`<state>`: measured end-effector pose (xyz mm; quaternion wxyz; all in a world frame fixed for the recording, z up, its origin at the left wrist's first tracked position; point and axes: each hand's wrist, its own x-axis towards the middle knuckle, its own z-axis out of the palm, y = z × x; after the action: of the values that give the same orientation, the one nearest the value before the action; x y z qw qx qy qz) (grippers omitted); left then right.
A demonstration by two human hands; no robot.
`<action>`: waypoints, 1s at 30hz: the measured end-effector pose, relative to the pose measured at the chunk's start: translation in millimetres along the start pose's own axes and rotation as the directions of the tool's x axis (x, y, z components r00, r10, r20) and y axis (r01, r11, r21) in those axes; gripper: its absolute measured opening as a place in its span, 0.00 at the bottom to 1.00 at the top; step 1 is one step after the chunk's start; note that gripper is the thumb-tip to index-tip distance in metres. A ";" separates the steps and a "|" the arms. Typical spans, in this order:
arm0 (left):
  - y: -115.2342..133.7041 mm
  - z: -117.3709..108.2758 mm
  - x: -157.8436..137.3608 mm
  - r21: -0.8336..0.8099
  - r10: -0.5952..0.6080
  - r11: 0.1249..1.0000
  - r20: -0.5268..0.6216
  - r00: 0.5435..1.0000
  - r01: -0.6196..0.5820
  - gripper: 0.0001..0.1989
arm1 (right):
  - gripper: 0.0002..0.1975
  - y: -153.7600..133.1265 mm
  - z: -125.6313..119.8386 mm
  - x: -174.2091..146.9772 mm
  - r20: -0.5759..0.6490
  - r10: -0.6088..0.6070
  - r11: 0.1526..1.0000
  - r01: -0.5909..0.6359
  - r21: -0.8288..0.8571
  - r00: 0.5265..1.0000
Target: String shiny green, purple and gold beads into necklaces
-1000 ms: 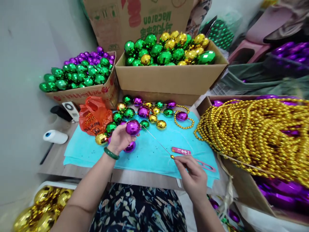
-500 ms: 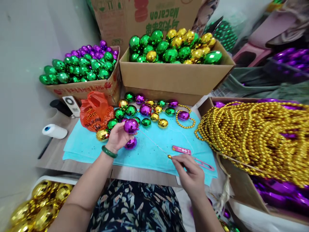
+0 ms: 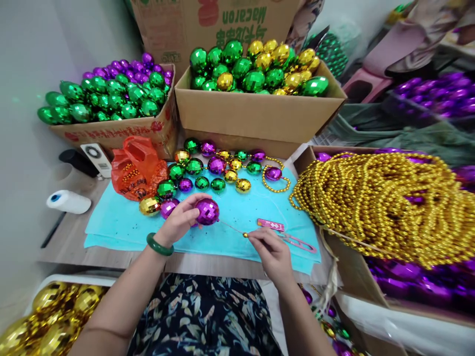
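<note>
My left hand (image 3: pixel 180 217), with a green bangle at the wrist, is closed on a large faceted purple bead (image 3: pixel 208 211) over the blue cloth (image 3: pixel 137 230). A thin thread (image 3: pixel 230 226) runs from that bead to a small gold bead (image 3: pixel 245 235). My right hand (image 3: pixel 272 252) pinches at the small gold bead between thumb and fingertips. Behind the hands lies a string of large green, purple and gold beads (image 3: pixel 216 165), which ends in a loop of small gold beads (image 3: pixel 276 189). Part of another purple bead (image 3: pixel 168 208) shows beside my left hand.
Boxes of green and purple beads (image 3: pixel 111 129) and green and gold beads (image 3: pixel 260 116) stand behind. Gold bead strands (image 3: pixel 382 207) fill the right side. A red bag (image 3: pixel 137 173), a thread spool (image 3: pixel 69 202), pink thread snips (image 3: pixel 299 242) and a pink packet (image 3: pixel 270 225) are on the table.
My hands have come closer together, and the stretch of thread between the purple bead and the gold bead is shorter. The purple bead sits lower. The whole view has shifted slightly.
</note>
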<state>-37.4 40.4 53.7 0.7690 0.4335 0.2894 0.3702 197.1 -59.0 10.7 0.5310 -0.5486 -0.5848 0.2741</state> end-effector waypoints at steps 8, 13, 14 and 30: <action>-0.9 2.0 -4.4 -0.031 0.017 0.999 0.018 1.000 -0.016 0.27 | 0.05 5.8 2.3 1.6 0.050 0.082 0.993 -0.086 0.077 0.995; -1.6 2.4 -5.7 -0.027 0.033 0.999 0.028 0.999 -0.032 0.31 | 0.05 7.0 3.5 5.2 0.090 0.120 0.987 -0.129 0.098 0.989; -1.8 2.4 -5.9 -0.040 0.030 0.999 0.035 0.999 -0.029 0.31 | 0.05 7.8 3.6 5.7 0.101 0.133 0.984 -0.144 0.110 0.986; 2.1 7.9 -12.9 -0.035 0.130 0.991 0.099 0.987 -0.127 0.29 | 0.05 17.8 10.3 8.2 0.158 0.197 0.944 -0.230 0.236 0.968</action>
<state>-39.3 27.0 60.7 0.7632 0.4585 0.2162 0.4007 195.2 -44.3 -5.6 0.5236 -0.5175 -0.5160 0.4379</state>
